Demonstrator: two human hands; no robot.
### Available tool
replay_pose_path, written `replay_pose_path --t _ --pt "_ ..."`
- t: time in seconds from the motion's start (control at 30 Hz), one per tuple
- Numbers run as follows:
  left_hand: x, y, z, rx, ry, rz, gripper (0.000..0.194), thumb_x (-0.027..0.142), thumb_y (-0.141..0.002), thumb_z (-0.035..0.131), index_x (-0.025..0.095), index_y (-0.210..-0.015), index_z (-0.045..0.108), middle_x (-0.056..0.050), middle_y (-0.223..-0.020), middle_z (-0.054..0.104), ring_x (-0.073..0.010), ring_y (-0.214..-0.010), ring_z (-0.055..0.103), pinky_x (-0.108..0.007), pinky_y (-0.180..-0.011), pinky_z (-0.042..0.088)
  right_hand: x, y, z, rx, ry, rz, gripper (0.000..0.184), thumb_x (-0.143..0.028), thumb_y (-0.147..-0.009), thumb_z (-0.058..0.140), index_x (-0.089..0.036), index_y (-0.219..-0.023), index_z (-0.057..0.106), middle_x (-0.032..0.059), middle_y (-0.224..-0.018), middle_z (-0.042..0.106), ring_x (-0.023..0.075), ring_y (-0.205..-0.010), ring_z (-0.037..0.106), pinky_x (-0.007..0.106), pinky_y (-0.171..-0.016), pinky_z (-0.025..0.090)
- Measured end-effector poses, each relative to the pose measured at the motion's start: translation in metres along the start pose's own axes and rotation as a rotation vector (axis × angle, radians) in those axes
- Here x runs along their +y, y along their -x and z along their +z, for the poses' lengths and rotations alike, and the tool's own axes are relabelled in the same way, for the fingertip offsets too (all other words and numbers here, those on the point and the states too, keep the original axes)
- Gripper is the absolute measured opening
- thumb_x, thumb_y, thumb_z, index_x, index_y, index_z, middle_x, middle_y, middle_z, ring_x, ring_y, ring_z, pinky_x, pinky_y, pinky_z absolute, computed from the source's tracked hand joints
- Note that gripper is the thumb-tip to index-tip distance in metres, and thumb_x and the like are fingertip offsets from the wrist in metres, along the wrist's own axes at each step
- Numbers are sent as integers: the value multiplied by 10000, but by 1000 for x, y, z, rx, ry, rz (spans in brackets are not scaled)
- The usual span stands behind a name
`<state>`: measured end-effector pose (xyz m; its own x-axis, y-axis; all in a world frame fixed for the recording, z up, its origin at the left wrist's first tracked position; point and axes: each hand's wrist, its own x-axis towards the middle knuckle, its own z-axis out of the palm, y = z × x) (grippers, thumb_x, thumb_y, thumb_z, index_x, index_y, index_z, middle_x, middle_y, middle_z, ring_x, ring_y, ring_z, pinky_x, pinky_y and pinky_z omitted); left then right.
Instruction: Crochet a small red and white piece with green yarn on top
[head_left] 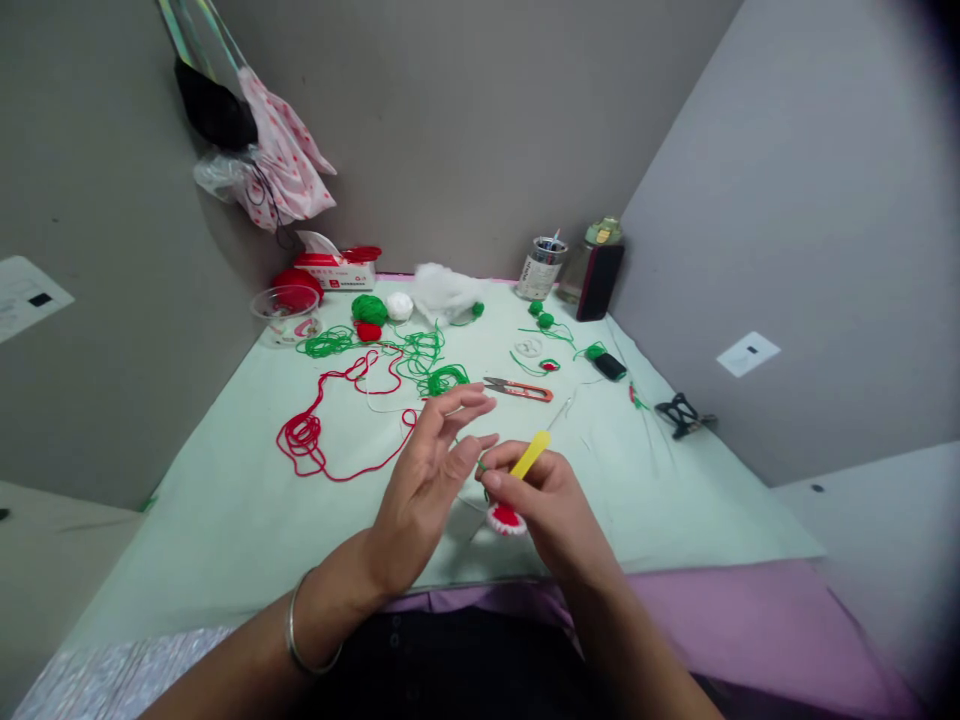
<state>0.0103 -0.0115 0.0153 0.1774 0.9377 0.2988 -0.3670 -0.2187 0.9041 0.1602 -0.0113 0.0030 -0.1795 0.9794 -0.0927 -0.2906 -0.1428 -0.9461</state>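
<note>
Over the near middle of the table, my right hand (pixel 551 500) is closed on a yellow-handled crochet hook (pixel 531 455), its metal shaft pointing up and to the right. Below those fingers hangs a small red crochet piece with a white edge (pixel 507 518), which the same hand seems to hold. A bit of green yarn (pixel 481 466) shows at its fingertips. My left hand (pixel 431 480) is raised just to the left, fingers apart and thumb near the right fingertips. Whether a strand runs over the left fingers is too fine to tell.
Red yarn (pixel 304 432) lies in loops at left, with green yarn (pixel 330 342) behind it. Orange thread snips (pixel 521 390) lie beyond my hands. Further back are white stuffing (pixel 446 293), a clear tub (pixel 285 318), a can (pixel 541 270) and a bottle (pixel 589 262).
</note>
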Motion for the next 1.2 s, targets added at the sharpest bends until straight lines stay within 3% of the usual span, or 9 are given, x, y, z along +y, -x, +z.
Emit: replay_pose_path --t 0.1,0.2,0.3,0.4,0.6,0.77,0.87,1.03,1.2 --pt "-1 -11 1 14 86 59 326 380 -1121 435 242 -954 679 -64 -1329 717 -287 -1384 611 -528 -1167 494 1 3 -2 -16 27 12 266 -400 -705 921 -179 -769 787 -22 -604 608 78 -533 461 214 -513 351" --pt "-5 -19 -8 -5 -327 264 487 313 -1111 445 219 -669 627 -77 -1153 805 -300 -1406 594 -558 -1281 313 2 2 -6 28 9 -1 290 -422 -700 922 -180 -776 782 -31 -569 582 80 -520 442 219 -512 333" --pt "-9 -18 -14 -24 -658 354 216 251 -1015 631 219 -887 802 -99 -1299 779 -330 -1518 471 -569 -1321 188 3 -1 -8 45 3 -57 283 -427 -720 911 -184 -772 776 -39 -567 564 78 -517 417 225 -514 332" --pt "-11 -12 -12 26 -481 138 193 291 -1015 662 241 -1081 837 -82 -1344 759 -293 -1495 494 -488 -1259 337 7 -3 -8 52 45 -111 248 -421 -769 890 -198 -811 790 -28 -630 605 89 -550 452 232 -536 371" --pt "-6 -12 -13 238 -205 -46 160 337 -966 754 311 -1083 860 5 -973 738 -154 -958 629 -270 -937 484 9 -1 -13 67 10 -266 229 -436 -795 896 -231 -844 805 -7 -748 660 118 -639 533 241 -580 431" --pt "-4 -15 -10 181 -93 -197 346 304 -823 869 247 -1163 835 35 -733 640 -119 -655 538 -251 -659 478 7 3 -11 30 19 -398 143 -367 -842 877 -251 -879 803 10 -831 705 150 -742 626 261 -650 499" --pt "-7 -11 -2 149 -49 -241 449 257 -759 897 224 -1199 816 33 -733 651 -125 -674 585 -240 -658 501 6 5 -5 104 178 -530 14 -258 -913 805 -253 -909 792 11 -838 721 155 -754 654 279 -688 534" --pt "-17 -3 3 139 -78 -218 554 128 -749 837 233 -1289 772 32 -821 682 -122 -761 635 -228 -767 527 12 8 0 318 673 -912 189 -92 -937 721 -251 -1020 783 53 -943 741 197 -894 712 335 -777 601" --pt "-17 2 3 110 -53 -263 647 123 -774 804 228 -1404 703 11 -906 710 -143 -864 662 -236 -839 539 23 7 -2 315 952 -1176 420 -28 -963 652 -276 -1293 732 106 -1168 800 245 -1068 765 410 -873 648"
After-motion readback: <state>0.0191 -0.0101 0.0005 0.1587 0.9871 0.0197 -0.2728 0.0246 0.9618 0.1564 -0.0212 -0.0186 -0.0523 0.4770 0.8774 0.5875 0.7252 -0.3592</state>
